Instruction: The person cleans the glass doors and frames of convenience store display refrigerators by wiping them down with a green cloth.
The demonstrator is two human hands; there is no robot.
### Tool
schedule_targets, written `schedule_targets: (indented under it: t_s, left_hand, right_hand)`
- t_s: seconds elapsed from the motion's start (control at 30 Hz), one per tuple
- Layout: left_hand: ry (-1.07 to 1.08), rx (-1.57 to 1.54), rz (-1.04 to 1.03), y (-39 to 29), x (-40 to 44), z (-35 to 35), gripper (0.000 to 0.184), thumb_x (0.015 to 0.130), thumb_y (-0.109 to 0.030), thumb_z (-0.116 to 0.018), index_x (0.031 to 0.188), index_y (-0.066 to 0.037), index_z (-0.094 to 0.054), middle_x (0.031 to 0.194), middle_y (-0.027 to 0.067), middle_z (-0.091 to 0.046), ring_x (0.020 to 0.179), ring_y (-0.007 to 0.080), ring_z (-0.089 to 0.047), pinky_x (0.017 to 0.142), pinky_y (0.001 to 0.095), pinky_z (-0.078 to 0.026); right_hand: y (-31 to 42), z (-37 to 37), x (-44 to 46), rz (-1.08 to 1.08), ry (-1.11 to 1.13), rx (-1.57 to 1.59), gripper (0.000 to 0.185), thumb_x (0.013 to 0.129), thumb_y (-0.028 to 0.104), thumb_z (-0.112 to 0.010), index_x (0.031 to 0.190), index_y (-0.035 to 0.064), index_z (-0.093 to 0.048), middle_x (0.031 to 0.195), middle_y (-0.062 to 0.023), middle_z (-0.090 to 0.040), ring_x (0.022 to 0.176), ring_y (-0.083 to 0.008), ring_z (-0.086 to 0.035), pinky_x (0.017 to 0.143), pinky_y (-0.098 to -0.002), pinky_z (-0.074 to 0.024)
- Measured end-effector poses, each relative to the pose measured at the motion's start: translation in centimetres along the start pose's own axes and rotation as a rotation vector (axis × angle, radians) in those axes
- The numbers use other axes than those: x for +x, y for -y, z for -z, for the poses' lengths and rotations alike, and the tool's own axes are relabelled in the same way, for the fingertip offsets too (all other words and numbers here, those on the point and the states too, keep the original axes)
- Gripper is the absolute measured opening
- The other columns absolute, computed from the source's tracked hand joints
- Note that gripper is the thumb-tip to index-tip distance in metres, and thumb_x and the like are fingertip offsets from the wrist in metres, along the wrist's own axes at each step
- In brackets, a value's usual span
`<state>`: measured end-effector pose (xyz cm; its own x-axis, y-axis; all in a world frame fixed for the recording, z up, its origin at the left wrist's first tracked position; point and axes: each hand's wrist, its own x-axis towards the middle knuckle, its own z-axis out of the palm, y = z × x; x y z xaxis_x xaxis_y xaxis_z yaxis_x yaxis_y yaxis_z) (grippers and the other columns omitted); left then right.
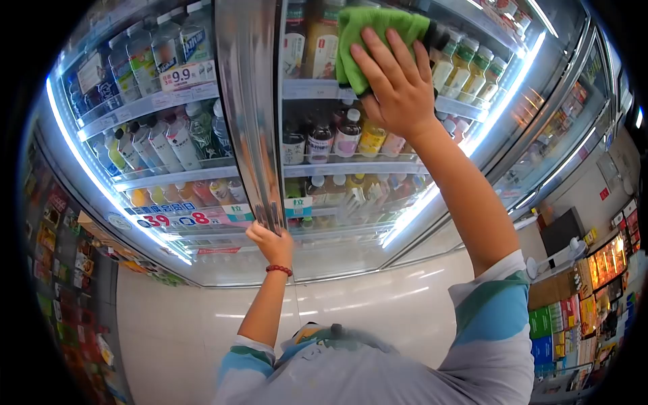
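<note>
My right hand (399, 88) is raised high, its fingers spread over a folded green cloth (351, 50) that it holds against the glass door of a drinks fridge. A dark piece (439, 34) sticks out past the cloth's right edge; I cannot make out what it is. Lower down, my left hand (271, 243), with a red bead bracelet (279, 270) at the wrist, is closed around the bottom of the upright metal door handle (260, 162). Behind the glass stand rows of bottles (347, 131) on lit shelves.
White price strips (162, 101) run along the shelf fronts, and stickers (179, 219) mark the lower door glass. Packed goods shelves (64, 270) stand at the left. At the right are more fridge doors and a counter area with boxes (550, 327). Pale floor (169, 324) lies below.
</note>
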<state>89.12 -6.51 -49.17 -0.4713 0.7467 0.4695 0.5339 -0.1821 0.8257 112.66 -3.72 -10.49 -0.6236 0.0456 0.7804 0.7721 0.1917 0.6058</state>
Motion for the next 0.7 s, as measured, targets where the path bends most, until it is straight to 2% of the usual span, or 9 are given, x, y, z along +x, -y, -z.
schedule_targets:
  t_s: [0.23, 0.5, 0.57, 0.63, 0.7]
  left_hand:
    - [-0.053, 0.012, 0.012, 0.2, -0.1, -0.6, 0.061, 0.075, 0.007, -0.068, 0.131, 0.004, -0.042, 0.126, 0.0231, -0.044, 0.115, 0.0443, -0.053, 0.1, 0.05, -0.045]
    - [-0.077, -0.007, 0.018, 0.9, -0.2, -1.1, 0.062, 0.074, 0.006, -0.07, 0.13, 0.002, -0.043, 0.123, 0.0224, -0.045, 0.114, 0.0459, -0.053, 0.098, 0.0513, -0.045]
    - [-0.057, 0.01, -0.032, 1.1, -0.2, -0.8, 0.062, 0.074, 0.006, -0.07, 0.129, 0.002, -0.042, 0.122, 0.0223, -0.045, 0.113, 0.0463, -0.053, 0.097, 0.0516, -0.046]
    - [-0.068, -0.002, -0.053, 0.9, 0.0, -0.5, 0.062, 0.074, 0.007, -0.07, 0.129, 0.002, -0.042, 0.122, 0.0223, -0.044, 0.113, 0.0465, -0.053, 0.096, 0.052, -0.046]
    - [-0.049, 0.0, -0.049, 0.6, -0.1, -0.2, 0.062, 0.074, 0.007, -0.07, 0.129, 0.002, -0.042, 0.122, 0.0225, -0.044, 0.113, 0.0467, -0.053, 0.096, 0.0519, -0.046]
  right_hand:
    - [0.0, -0.2, 0.0, -0.005, -0.007, -0.015, 0.063, 0.081, 0.022, -0.057, 0.144, 0.0219, -0.061, 0.155, -0.002, -0.055, 0.143, -0.0265, -0.05, 0.121, -0.0507, -0.0291]
    - [3.0, -0.9, 0.9, -0.061, -0.052, -0.043, 0.061, 0.083, 0.023, -0.059, 0.144, 0.0173, -0.058, 0.156, -0.0032, -0.054, 0.144, -0.0292, -0.048, 0.121, -0.0533, -0.0295]
    - [6.4, -1.3, 1.7, -0.074, 0.026, 0.072, 0.063, 0.082, 0.022, -0.06, 0.145, 0.0166, -0.056, 0.156, -0.0031, -0.053, 0.144, -0.027, -0.048, 0.121, -0.0528, -0.0305]
    - [8.6, -1.9, 3.0, 0.013, 0.031, 0.14, 0.063, 0.082, 0.021, -0.061, 0.145, 0.0159, -0.056, 0.156, -0.0024, -0.053, 0.144, -0.024, -0.049, 0.121, -0.0517, -0.0317]
    - [8.9, -1.9, 4.7, -0.001, 0.001, 0.14, 0.064, 0.081, 0.02, -0.061, 0.145, 0.0157, -0.056, 0.156, -0.0024, -0.053, 0.144, -0.0219, -0.049, 0.12, -0.0505, -0.033]
